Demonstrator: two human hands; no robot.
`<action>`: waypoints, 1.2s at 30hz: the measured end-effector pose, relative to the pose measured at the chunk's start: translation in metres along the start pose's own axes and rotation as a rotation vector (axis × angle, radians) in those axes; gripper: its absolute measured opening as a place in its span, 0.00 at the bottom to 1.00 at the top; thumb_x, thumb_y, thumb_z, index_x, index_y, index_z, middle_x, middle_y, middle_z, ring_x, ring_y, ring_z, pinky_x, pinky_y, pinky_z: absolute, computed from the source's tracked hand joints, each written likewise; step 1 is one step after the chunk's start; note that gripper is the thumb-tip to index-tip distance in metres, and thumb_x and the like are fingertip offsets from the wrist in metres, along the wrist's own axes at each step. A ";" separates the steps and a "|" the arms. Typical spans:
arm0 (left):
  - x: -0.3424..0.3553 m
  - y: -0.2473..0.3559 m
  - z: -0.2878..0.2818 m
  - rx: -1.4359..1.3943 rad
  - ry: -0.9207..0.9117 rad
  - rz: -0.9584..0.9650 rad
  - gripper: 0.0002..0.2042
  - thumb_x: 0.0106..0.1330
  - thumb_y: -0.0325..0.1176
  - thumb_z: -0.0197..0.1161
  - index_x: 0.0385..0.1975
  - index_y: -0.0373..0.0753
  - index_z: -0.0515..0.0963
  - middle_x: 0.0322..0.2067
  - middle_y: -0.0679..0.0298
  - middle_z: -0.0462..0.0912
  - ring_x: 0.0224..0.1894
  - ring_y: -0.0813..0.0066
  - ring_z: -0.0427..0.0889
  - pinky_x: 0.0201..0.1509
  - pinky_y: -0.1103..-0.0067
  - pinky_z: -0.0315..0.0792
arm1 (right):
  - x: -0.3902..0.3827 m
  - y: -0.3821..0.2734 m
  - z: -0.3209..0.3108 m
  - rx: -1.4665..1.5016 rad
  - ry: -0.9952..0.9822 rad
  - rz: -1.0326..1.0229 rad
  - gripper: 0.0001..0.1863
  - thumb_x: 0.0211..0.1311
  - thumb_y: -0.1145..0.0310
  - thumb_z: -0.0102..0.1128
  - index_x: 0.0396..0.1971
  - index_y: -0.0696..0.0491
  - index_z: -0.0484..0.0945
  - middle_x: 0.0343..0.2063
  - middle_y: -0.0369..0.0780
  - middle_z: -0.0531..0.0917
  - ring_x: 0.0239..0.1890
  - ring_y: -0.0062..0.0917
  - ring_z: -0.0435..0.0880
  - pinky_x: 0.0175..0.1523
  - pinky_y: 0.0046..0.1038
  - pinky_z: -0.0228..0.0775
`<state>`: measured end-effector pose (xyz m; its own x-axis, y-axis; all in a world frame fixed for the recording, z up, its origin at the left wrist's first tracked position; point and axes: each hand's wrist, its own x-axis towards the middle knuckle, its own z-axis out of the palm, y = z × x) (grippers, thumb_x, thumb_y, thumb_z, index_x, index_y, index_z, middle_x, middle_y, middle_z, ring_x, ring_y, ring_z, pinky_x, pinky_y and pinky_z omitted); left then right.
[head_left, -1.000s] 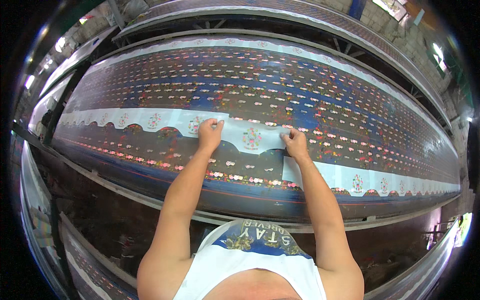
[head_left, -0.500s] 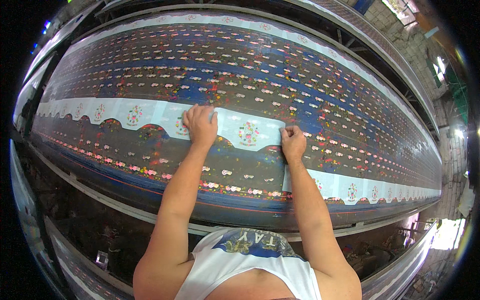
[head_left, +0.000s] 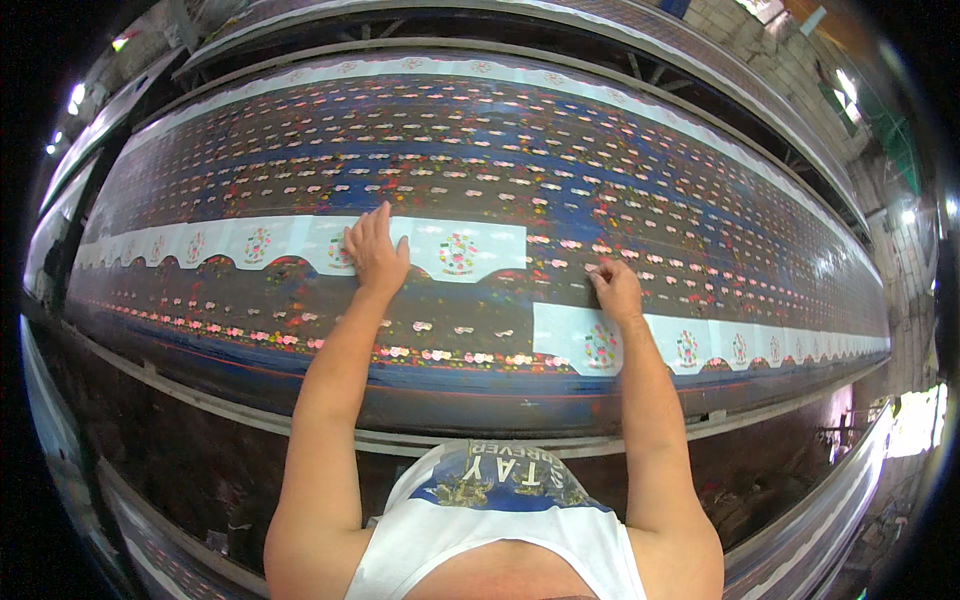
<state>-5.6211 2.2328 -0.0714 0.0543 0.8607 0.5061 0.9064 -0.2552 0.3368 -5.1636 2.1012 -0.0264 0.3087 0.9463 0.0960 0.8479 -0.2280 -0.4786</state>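
My left hand [head_left: 377, 252] lies with fingers spread on a row of pale blue printed fabric pieces [head_left: 298, 240]. Its palm rests around the join beside the row's last piece [head_left: 457, 252], which lies flat with a round floral print and a scalloped lower edge. To the right of that piece, my right hand [head_left: 617, 290] hovers over the bare table with its fingers curled together. Nothing shows between the fingertips. Closer to me, under the right forearm, a second row begins with another pale blue printed piece [head_left: 575, 338].
The long dark printing table [head_left: 480, 210] is covered with small pink, red and yellow print marks. A pale fabric strip [head_left: 550, 76] runs along its far edge. A metal rail [head_left: 240, 412] borders the near side. Other long tables stand beyond and behind.
My right hand has let go of the last piece's right end and moved right. That piece now lies flat. The left hand stays on the fabric; the whole view has shifted slightly.
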 end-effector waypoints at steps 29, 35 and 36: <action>-0.082 0.247 0.011 -0.417 -0.339 0.193 0.12 0.61 0.34 0.78 0.43 0.43 0.88 0.51 0.59 0.89 0.63 0.52 0.80 0.71 0.56 0.70 | -0.022 0.131 -0.120 0.578 -0.519 -0.375 0.09 0.64 0.75 0.72 0.44 0.58 0.88 0.34 0.38 0.90 0.36 0.22 0.84 0.45 0.31 0.78; -0.045 0.216 0.036 -0.461 -0.225 -0.144 0.11 0.65 0.36 0.79 0.38 0.38 0.87 0.44 0.57 0.90 0.55 0.52 0.83 0.64 0.59 0.73 | 0.019 0.118 -0.077 0.439 -0.384 -0.181 0.13 0.65 0.74 0.71 0.49 0.56 0.90 0.35 0.41 0.90 0.37 0.26 0.86 0.47 0.35 0.79; -0.041 0.212 0.046 -0.439 -0.164 -0.127 0.10 0.64 0.36 0.79 0.38 0.38 0.86 0.45 0.57 0.90 0.56 0.52 0.83 0.65 0.59 0.73 | 0.027 0.116 -0.066 0.484 -0.334 -0.123 0.12 0.66 0.73 0.71 0.48 0.55 0.90 0.35 0.43 0.90 0.37 0.29 0.87 0.49 0.37 0.80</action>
<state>-5.4117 2.1638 -0.0565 0.0518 0.9463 0.3190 0.6497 -0.2745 0.7089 -5.0284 2.0848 -0.0223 0.0026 0.9978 -0.0658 0.5519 -0.0563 -0.8320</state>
